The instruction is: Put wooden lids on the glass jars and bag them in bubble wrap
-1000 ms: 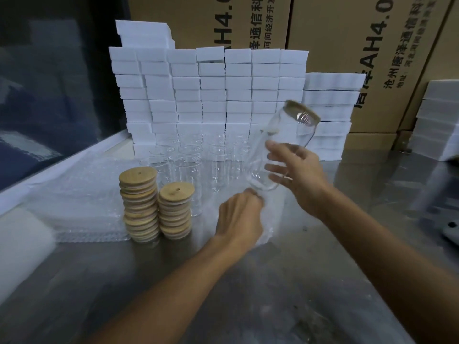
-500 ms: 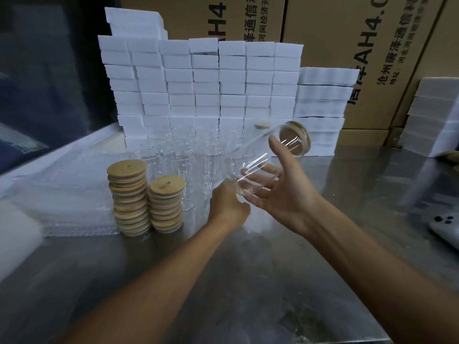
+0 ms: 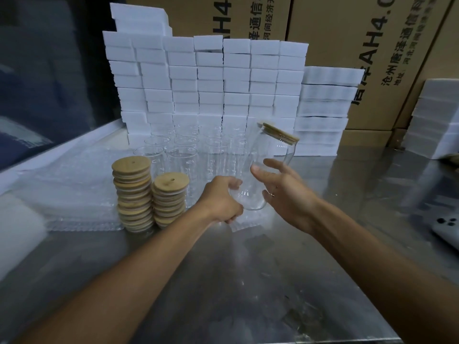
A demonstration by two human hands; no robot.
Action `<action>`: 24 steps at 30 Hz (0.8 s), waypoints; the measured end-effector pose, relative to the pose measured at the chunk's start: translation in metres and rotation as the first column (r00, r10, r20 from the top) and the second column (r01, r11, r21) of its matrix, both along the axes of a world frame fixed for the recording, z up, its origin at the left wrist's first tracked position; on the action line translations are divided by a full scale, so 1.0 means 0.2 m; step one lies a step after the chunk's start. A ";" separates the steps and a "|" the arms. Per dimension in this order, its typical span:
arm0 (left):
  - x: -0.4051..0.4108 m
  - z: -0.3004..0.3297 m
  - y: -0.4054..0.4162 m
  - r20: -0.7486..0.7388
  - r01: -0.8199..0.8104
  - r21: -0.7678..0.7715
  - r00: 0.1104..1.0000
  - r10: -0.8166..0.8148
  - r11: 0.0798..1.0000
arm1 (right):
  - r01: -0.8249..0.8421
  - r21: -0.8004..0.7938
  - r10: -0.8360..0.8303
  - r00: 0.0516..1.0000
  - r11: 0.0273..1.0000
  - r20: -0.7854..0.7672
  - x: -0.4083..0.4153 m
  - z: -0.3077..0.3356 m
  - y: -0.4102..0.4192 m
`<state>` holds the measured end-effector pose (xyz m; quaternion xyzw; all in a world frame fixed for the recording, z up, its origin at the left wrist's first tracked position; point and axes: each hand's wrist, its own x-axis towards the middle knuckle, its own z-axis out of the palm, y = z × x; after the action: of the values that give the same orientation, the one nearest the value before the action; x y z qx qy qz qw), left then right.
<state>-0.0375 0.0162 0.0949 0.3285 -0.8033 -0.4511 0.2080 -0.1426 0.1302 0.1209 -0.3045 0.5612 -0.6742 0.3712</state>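
Observation:
A glass jar (image 3: 269, 155) with a wooden lid (image 3: 280, 134) is held tilted in the air, its lid end up and to the right. My right hand (image 3: 285, 192) holds its lower body, thumb in front and fingers behind the glass. At the jar's base, my left hand (image 3: 221, 202) grips the edge of a bubble wrap bag (image 3: 242, 225) that trails down to the table. Two stacks of wooden lids (image 3: 131, 194) stand to the left. Behind them, several empty glass jars (image 3: 183, 160) stand upright.
A pile of flat bubble wrap bags (image 3: 74, 194) lies left of the lids. White foam blocks (image 3: 211, 83) are stacked at the back, with cardboard boxes (image 3: 347, 33) behind. A phone (image 3: 447, 229) lies at the right edge of the steel table (image 3: 248, 281).
The jar went from lying nearly level to more upright, its base dropping toward my left hand. My left hand stayed closed on the bubble wrap.

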 end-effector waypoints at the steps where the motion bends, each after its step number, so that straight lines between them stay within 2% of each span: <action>1: 0.00 0.00 0.00 0.003 0.009 -0.003 1.000 -0.009 1.000 | -0.011 0.003 0.011 1.000 1.000 -0.011 0.00 0.00 0.00; 5: 0.02 0.00 -0.01 0.008 0.007 -0.051 1.000 -0.007 0.999 | -0.046 0.024 0.047 0.998 0.999 -0.051 0.00 0.00 -0.02; 9: 0.02 -0.02 0.00 0.056 -0.012 -0.129 0.998 0.020 0.992 | -0.029 0.086 0.043 0.984 0.996 -0.171 0.01 -0.01 -0.04; 13: 0.02 -0.02 0.00 0.061 -0.056 -0.052 0.996 0.059 0.997 | -0.008 0.101 0.034 0.964 0.995 -0.262 0.01 -0.04 -0.07; 17: 0.02 0.01 -0.02 0.036 -0.092 0.077 0.995 0.089 0.993 | -0.051 0.126 0.092 0.932 0.991 -0.351 0.00 -0.07 -0.07; 19: 0.02 0.01 -0.02 0.039 -0.097 0.077 0.995 0.095 0.992 | -0.042 0.161 0.106 0.903 0.986 -0.416 0.01 -0.09 -0.08; 22: 0.02 0.01 -0.03 0.026 -0.073 0.065 0.997 0.071 0.995 | -0.031 0.191 0.106 0.913 0.981 -0.395 -0.01 -0.08 -0.10; 24: 0.01 0.01 -0.03 0.039 -0.050 0.075 0.998 0.047 0.996 | -0.111 0.233 0.177 0.941 0.966 -0.288 -0.01 -0.04 -0.09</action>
<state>-0.0347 0.0109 0.0971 0.3639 -0.7811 -0.4700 0.1913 -0.1445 0.1125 0.1128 -0.4044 0.6571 -0.5256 0.3585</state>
